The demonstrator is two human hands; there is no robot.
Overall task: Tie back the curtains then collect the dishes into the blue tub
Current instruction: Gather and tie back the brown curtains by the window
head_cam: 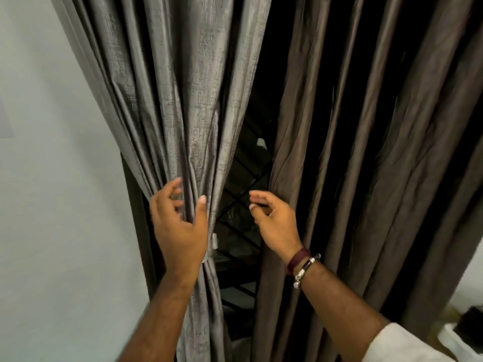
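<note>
Pale wall (52,178) at nine o'clock flanks the grey curtain (188,100), apparently already cinched by a tie-back (213,246) under the left hand (180,226), whose slack grip brushes its folds; the empty, loosely curled right hand (274,226) should next gather the brown curtain (352,152) at three o'clock

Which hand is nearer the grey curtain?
Left. The left hand touches the gathered grey curtain; the right hand hovers apart, by the brown curtain.
</note>
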